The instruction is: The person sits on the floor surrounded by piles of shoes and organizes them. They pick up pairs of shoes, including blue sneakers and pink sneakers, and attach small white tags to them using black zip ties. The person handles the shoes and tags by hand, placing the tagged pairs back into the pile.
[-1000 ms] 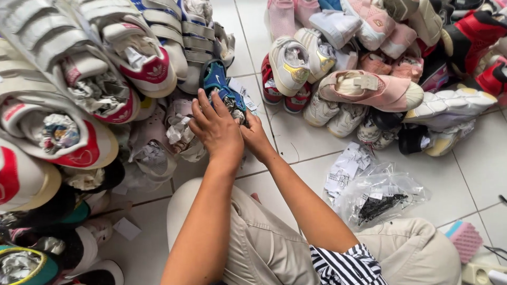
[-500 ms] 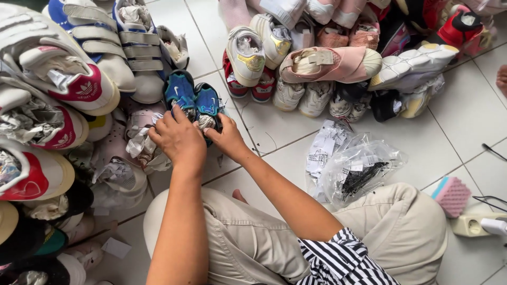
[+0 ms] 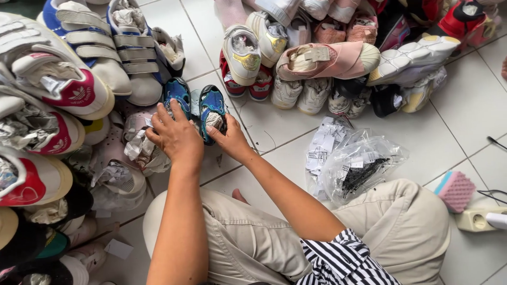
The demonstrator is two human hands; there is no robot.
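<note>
I sit cross-legged on a white tiled floor [image 3: 475, 105]. Both my hands reach forward to a pair of small blue shoes with black trim. My left hand [image 3: 177, 138] rests over the left blue shoe [image 3: 177, 92], fingers curled onto it. My right hand [image 3: 228, 138] grips the right blue shoe [image 3: 212, 108], which is stuffed with crumpled paper. The two shoes stand side by side, toes away from me, between a pile of white strap sneakers [image 3: 90, 53] and the tiles.
A second heap of children's shoes [image 3: 317, 58] lies ahead on the right, with a pink slip-on on top. A clear plastic bag [image 3: 364, 166] with paper tags sits by my right knee. A pink sponge [image 3: 455, 190] and a power strip [image 3: 478, 219] lie at right.
The view has shifted, so the blue shoes and my hands sit lower and more to the left in the picture. My hands stay on the blue pair, settling them among the shoes.
</note>
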